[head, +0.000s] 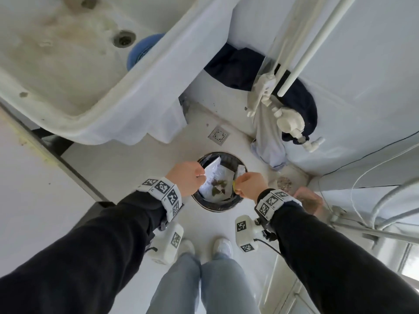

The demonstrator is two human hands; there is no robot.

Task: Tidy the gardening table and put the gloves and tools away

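A round black waste bin [205, 203] stands on the pale floor in front of my feet. Over it I hold a white sheet of paper [212, 175] carrying several dry brown leaves [218, 185]. My left hand [187, 176] is shut on the sheet's left edge. My right hand [250, 184] is shut on its right edge, with something small and yellow [235, 184] at the fingers. The sheet sags into the bin's mouth. No gloves or tools are in view.
A large stained white sink [68, 64] hangs at the upper left. White pipes and a valve [290, 123] run down the right wall over dark cloth [238, 66]. A floor drain [218, 134] lies beyond the bin. A metal frame [374, 223] is at the right.
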